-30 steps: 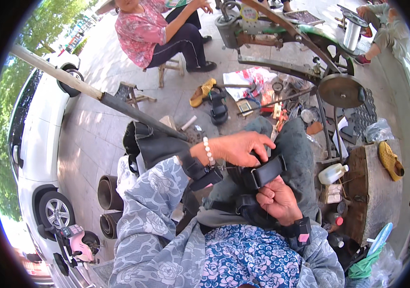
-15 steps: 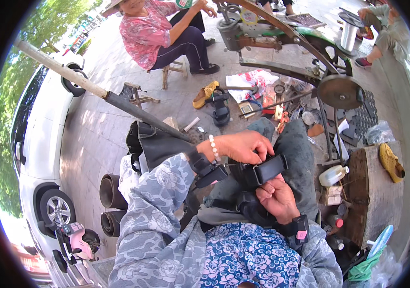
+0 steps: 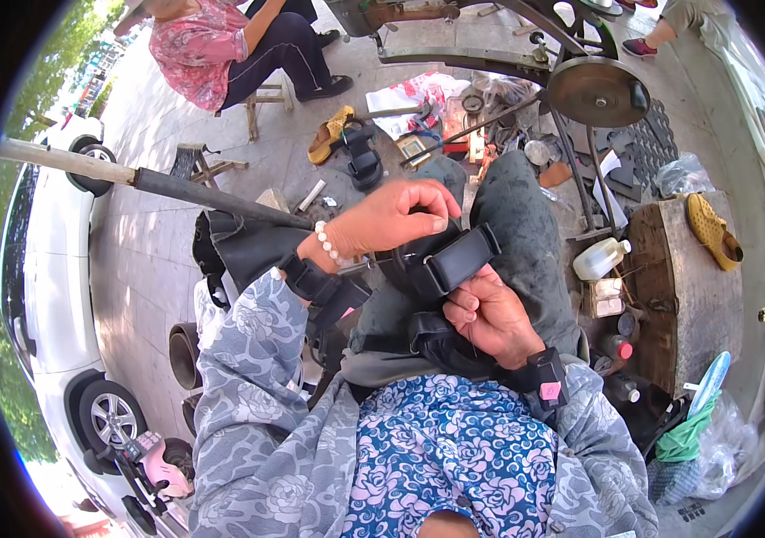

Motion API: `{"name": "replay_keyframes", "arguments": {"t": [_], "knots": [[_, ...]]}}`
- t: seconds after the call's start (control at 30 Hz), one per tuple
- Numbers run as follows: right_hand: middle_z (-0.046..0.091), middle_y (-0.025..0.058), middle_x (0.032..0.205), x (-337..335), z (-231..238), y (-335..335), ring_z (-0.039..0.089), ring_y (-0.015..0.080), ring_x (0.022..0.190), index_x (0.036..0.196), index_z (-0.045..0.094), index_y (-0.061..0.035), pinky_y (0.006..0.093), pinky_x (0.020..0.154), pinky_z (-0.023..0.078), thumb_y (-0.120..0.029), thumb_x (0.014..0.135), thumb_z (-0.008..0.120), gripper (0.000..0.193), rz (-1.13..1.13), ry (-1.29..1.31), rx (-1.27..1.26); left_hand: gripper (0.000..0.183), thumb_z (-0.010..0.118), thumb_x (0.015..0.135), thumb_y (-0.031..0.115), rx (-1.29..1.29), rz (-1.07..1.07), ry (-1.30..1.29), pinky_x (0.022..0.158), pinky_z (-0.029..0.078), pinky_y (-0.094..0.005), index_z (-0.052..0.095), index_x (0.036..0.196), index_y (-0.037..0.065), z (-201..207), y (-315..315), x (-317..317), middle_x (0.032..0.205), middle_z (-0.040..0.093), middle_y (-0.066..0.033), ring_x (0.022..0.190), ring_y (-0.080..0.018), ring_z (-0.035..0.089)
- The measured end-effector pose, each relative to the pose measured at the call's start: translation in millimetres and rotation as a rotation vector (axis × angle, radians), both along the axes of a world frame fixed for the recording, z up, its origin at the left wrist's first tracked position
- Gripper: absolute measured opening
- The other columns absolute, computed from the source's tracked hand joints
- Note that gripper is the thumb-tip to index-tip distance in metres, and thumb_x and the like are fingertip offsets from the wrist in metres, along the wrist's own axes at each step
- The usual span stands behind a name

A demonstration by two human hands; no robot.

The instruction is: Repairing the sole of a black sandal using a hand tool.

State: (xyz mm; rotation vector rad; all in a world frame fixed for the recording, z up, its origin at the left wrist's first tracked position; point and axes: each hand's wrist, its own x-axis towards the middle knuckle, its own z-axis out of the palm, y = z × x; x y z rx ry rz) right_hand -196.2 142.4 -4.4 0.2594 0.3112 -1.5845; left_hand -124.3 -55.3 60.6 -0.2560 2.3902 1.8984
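Note:
Across my lap lies a black sandal with a wide strap, much like the one on the ground. My right hand is closed at the strap's lower edge, thumb and fingers pressed together against it. Above the sandal's far side is my left hand, a white bead bracelet at its wrist. Its fingers are curled into a pinch, apart from the strap; anything thin between them is too small to make out. The underside of the sandal is hidden by the strap and my right hand.
Ahead stand a hand-cranked machine with a round wheel, scattered tools and another black sandal. A wooden box carrying a yellow clog is at right. A pole slants in from the left. A person sits beyond.
My left hand has lifted off the strap, up and to the left. My right hand stays at the strap's lower edge. The whole view has shifted a little.

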Motion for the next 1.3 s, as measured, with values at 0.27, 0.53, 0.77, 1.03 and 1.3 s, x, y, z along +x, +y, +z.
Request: {"name": "replay_keyframes", "arguments": {"t": [0.27, 0.53, 0.77, 1.03, 1.3], "knots": [[0.057, 0.0045, 0.094, 0.9, -2.3, -1.5, 0.044, 0.0107, 0.055, 0.127, 0.045, -0.0087, 0.025, 0.05, 0.037, 0.007, 0.084, 0.044, 0.046, 0.092, -0.17, -0.27, 0.012, 0.054, 0.076, 0.001, -0.04, -0.05, 0.024, 0.091, 0.04, -0.0297, 0.063, 0.084, 0.001, 1.4, -5.6, 7.2, 0.113, 0.06, -0.0079, 0.104, -0.0155, 0.053], [0.053, 0.0057, 0.129, -2.2, -9.4, -5.7, 0.044, 0.0118, 0.05, 0.13, 0.043, -0.0099, 0.0252, 0.047, 0.038, -0.025, 0.088, 0.053, 0.046, 0.095, -0.159, -0.444, 0.017, 0.053, 0.074, 0.001, 0.124, -0.026, 0.098, 0.095, 0.039, -0.0321, 0.064, 0.087, 0.002, 9.1, -1.8, 10.0, 0.114, 0.06, -0.0092, 0.107, -0.0181, 0.054], [0.054, 0.0046, 0.125, -1.8, -20.5, -3.5, 0.042, 0.01, 0.043, 0.124, 0.049, -0.0139, 0.0238, 0.043, 0.036, -0.042, 0.093, 0.049, 0.042, 0.105, -0.23, -0.395, 0.017, 0.06, 0.07, 0.003, -0.2, -0.222, 0.142, 0.091, 0.042, -0.0334, 0.063, 0.086, 0.0, 8.8, -0.4, 3.5, 0.108, 0.061, -0.0093, 0.104, -0.0224, 0.056], [0.049, 0.0071, 0.128, -1.3, -24.8, 1.2, 0.043, 0.0092, 0.046, 0.126, 0.046, -0.0095, 0.0231, 0.044, 0.037, -0.041, 0.094, 0.049, 0.045, 0.136, -0.23, -0.513, 0.018, 0.058, 0.07, 0.002, -0.301, -0.206, 0.193, 0.088, 0.044, -0.036, 0.063, 0.087, 0.001, 13.1, 9.2, 6.6, 0.105, 0.06, -0.0118, 0.1, -0.0277, 0.056], [0.046, 0.012, 0.13, -0.9, -23.6, 4.2, 0.046, 0.0106, 0.049, 0.132, 0.039, -0.0059, 0.0235, 0.047, 0.038, -0.035, 0.085, 0.065, 0.06, 0.277, -0.199, -0.721, 0.019, 0.056, 0.067, 0.0, -0.491, -0.236, 0.232, 0.087, 0.043, -0.0371, 0.065, 0.083, 0.003, 42.3, 31.6, 19.5, 0.108, 0.058, -0.0109, 0.1, -0.0297, 0.053]]}}
